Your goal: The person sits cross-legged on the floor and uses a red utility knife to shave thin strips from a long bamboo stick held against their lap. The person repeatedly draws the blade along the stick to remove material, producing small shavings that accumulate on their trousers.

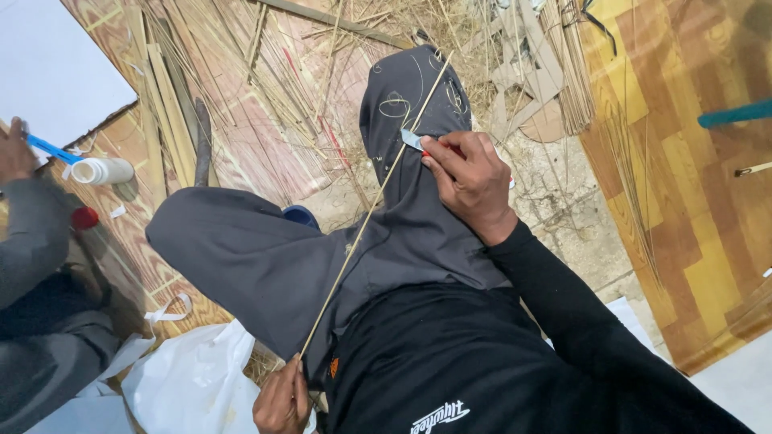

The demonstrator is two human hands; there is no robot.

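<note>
So we're sitting on the patterned wood-look floor with a heap of dry straw-coloured reed strips spread out ahead of our grey-trousered knee. Across that knee lies the long thin pale bamboo stick, running diagonally from bottom left to top right. Our left hand is pinched closed around its lower end, down by the white plastic bag. Our right hand is clenched on a small red-handled utility knife, blade touching the stick's upper part. Another person's hand holds something blue beside a white plastic bottle.

Straw-littered patterned floor
</note>
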